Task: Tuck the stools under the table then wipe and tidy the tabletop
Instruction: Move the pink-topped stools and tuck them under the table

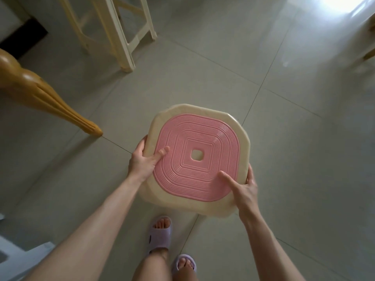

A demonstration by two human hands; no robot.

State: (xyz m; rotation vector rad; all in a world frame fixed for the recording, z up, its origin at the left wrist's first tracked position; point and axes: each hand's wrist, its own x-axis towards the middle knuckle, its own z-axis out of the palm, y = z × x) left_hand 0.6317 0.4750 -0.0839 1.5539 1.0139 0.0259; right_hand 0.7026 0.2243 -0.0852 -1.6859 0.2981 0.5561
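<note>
The stool (203, 126) shows only its seat: a cream rim around a pink ribbed panel with one small square hole in the middle. Its legs are hidden under the seat, so whether it stands on the tiled floor (294, 122) or is lifted off it cannot be told. It is in front of the person's feet, to the right of the table leg (50, 98) and well apart from it.

The table leg is golden and carved, and its top runs out of view at the left edge. At the upper left stand the leg frames (129, 37) of what look like two more stools, one cream and one yellower behind it. Their seats are cut off by the top edge, so the count is unsure. A tan shape (369, 53) at the right edge is too blurred to name, and strong glare washes out the upper right corner. A pale object (18, 250) at the lower left is mostly out of view.

Both hands grip the seat. The left hand (142, 161) clasps the left rim, thumb lying on the pink panel and fingers curled under, out of sight. The right hand (246, 189) clasps the near right rim the same way, thumb on the pink.

Two lilac slippers (160, 234) show below, one on each foot.
</note>
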